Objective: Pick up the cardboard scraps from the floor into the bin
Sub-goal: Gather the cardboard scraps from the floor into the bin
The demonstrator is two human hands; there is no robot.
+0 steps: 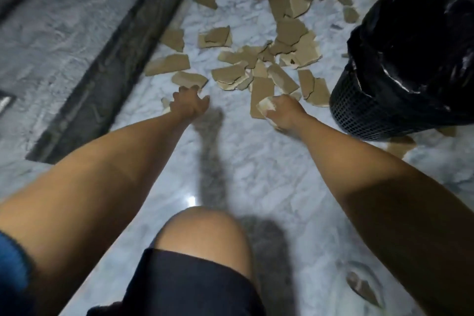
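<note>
- A black mesh bin (400,100) is seen at the right of the scene, standing on the floor (243,161); it is lined with a glossy, crinkled black plastic bag (420,41) folded over the rim. What lies inside the bin cannot be told, as the interior is dark.
- The floor is made of polished pale marble with grey veining, and a bright spot of light is reflected just beyond the bent knee (202,228) at the near edge.
- A dark stone strip (115,59) is run diagonally across the left side, with mottled grey stone beyond it.
- Torn cardboard scraps (256,67) are scattered over the floor from the middle to the far right; they are flat, brown, irregular and jagged-edged, some with paler undersides, and many are overlapped in a loose heap left of the bin.
- One lone scrap (361,287) is left on the floor at the near right, and another is partly tucked beside the near side of the bin.
- The left hand (189,104) is stretched low to the floor with fingers curled at the near edge of a scrap; whether it is actually gripped cannot be told through the blur.
- The right hand (282,111) is closed round a pale scrap, held just left of the bin's base.
- Dark shorts (184,285) are worn above the knee.
</note>
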